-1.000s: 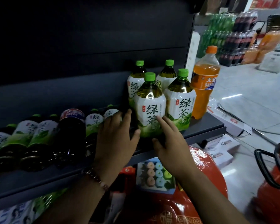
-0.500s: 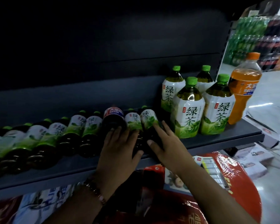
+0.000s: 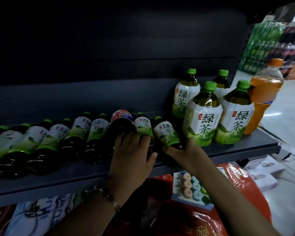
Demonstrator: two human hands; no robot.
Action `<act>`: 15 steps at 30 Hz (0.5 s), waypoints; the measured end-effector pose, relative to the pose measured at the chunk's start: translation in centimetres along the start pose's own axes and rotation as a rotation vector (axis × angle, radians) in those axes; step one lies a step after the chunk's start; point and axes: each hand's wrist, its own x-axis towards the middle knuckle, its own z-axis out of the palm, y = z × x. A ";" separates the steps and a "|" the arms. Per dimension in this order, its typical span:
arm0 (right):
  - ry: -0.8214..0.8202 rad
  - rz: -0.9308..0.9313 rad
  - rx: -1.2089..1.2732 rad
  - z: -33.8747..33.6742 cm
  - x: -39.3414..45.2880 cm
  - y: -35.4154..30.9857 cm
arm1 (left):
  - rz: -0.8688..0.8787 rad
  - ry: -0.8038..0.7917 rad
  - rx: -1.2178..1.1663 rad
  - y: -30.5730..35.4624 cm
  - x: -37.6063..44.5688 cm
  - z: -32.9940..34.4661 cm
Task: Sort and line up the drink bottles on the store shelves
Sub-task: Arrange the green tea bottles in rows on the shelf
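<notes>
A row of green tea bottles (image 3: 95,132) lies on its side along the dark shelf (image 3: 92,176), with one dark cola bottle (image 3: 121,123) among them. My left hand (image 3: 131,159) rests over the bases of the cola bottle and the lying tea bottle (image 3: 143,126) beside it. My right hand (image 3: 184,154) grips the base of the rightmost lying tea bottle (image 3: 167,133). To the right, several large green tea bottles (image 3: 203,116) stand upright, with an orange drink bottle (image 3: 262,96) at the shelf's end.
Below the shelf sit red plastic-wrapped packs (image 3: 211,210) and a blue-and-white pack (image 3: 41,213). At the far right the store floor (image 3: 288,108) shows white boxes (image 3: 266,169), and stacked drink cases (image 3: 262,45) stand behind. The shelf's back panel is bare and dark.
The view has shifted left along the shelf. Both hands left the upright large tea bottle and moved to the lying bottles; my right hand now grips the rightmost one.
</notes>
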 end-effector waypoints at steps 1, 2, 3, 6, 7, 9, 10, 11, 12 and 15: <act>-0.064 0.009 -0.025 -0.1 0.1 0.0 | -0.003 0.007 -0.005 0.1 0.0 0.0; -0.117 0.018 -0.031 -0.2 0.1 -0.1 | -0.003 0.011 -0.008 0.1 0.0 0.1; -0.156 0.038 -0.013 -0.4 0.0 -0.1 | -0.002 0.012 -0.009 0.2 0.0 0.1; -0.184 0.063 0.107 -0.9 -0.3 0.3 | -0.006 0.015 -0.016 0.2 0.0 0.2; -0.173 0.068 0.174 -0.9 -0.4 0.5 | -0.008 0.016 -0.018 0.1 0.0 0.2; -0.159 0.090 0.332 -0.8 -0.5 1.1 | -0.008 0.017 -0.016 0.1 0.0 0.2; -0.153 0.105 0.400 -0.7 -0.6 1.4 | -0.009 0.014 -0.013 0.1 0.0 0.2; -0.147 0.127 0.461 -0.5 -0.7 1.7 | -0.015 0.010 -0.013 0.0 0.0 0.2; -0.138 0.156 0.523 -0.1 -0.7 2.0 | -0.024 0.006 -0.013 0.0 0.1 0.1; -0.106 0.174 0.684 0.5 -0.4 2.2 | -0.034 0.005 -0.018 -0.1 0.0 0.0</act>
